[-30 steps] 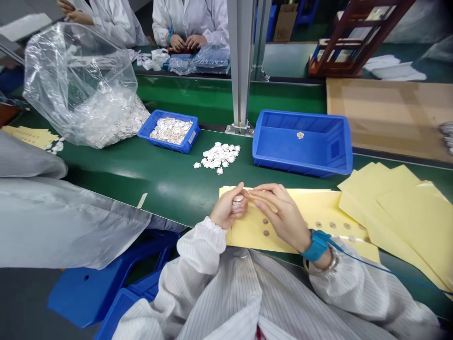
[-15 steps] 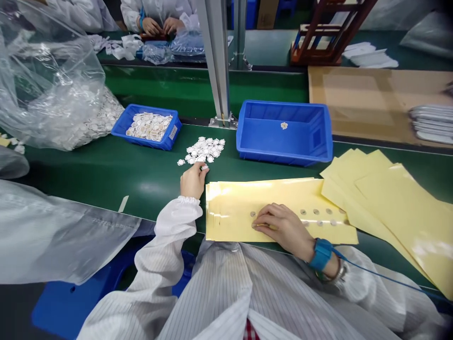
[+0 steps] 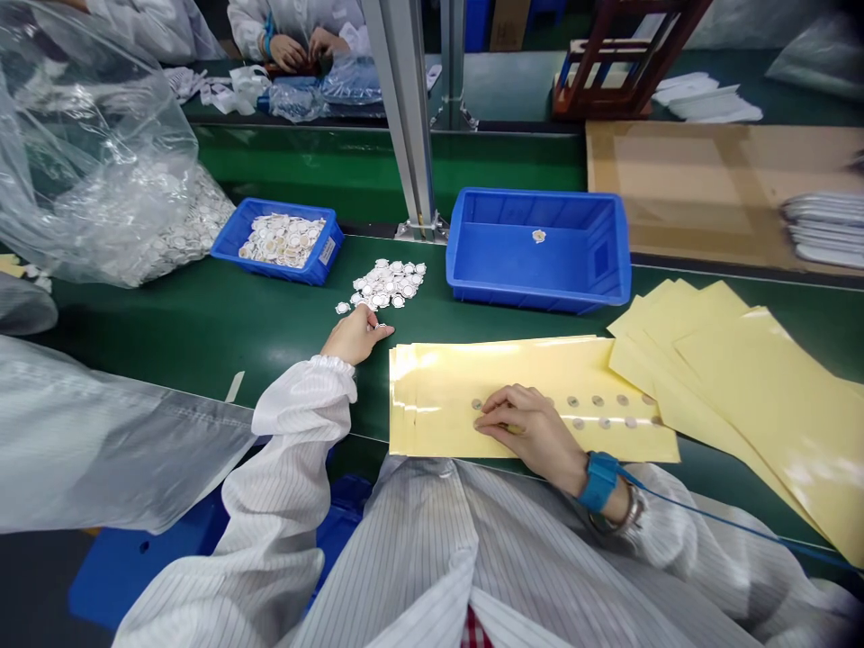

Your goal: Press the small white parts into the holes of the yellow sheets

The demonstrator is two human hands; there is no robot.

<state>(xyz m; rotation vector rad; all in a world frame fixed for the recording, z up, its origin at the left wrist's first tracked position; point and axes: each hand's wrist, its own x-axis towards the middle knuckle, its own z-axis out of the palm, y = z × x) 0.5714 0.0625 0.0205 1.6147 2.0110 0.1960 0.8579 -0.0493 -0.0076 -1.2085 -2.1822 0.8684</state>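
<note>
My left hand (image 3: 355, 336) is at the near edge of a loose pile of small white round tabbed pieces (image 3: 388, 283) on the green table. Its thumb and forefinger pinch one such piece, mostly hidden by the fingers. Over the stack of yellow glossy sheets (image 3: 445, 369) my right hand (image 3: 523, 423) is bent, fingertips together at a small grey disc on the sheet's surface; the hand hides part of that row. More grey discs (image 3: 598, 401) lie in two rows on the sheet, to the right of this hand.
Behind the pile stands a small blue bin (image 3: 314, 270) full of white pieces. A larger blue bin (image 3: 540, 292) holds one piece. Loose yellow sheets (image 3: 756, 378) fan out at right. A clear bag (image 3: 121, 180) of pieces slumps at left. A metal post (image 3: 405, 117) rises behind; a co-worker's hands (image 3: 303, 52) are beyond.
My left hand has drawn slightly left and toward me from the pile, its thumb and forefinger now pinching. My right hand stays on the same spot of the sheet. The whole view has shifted slightly.
</note>
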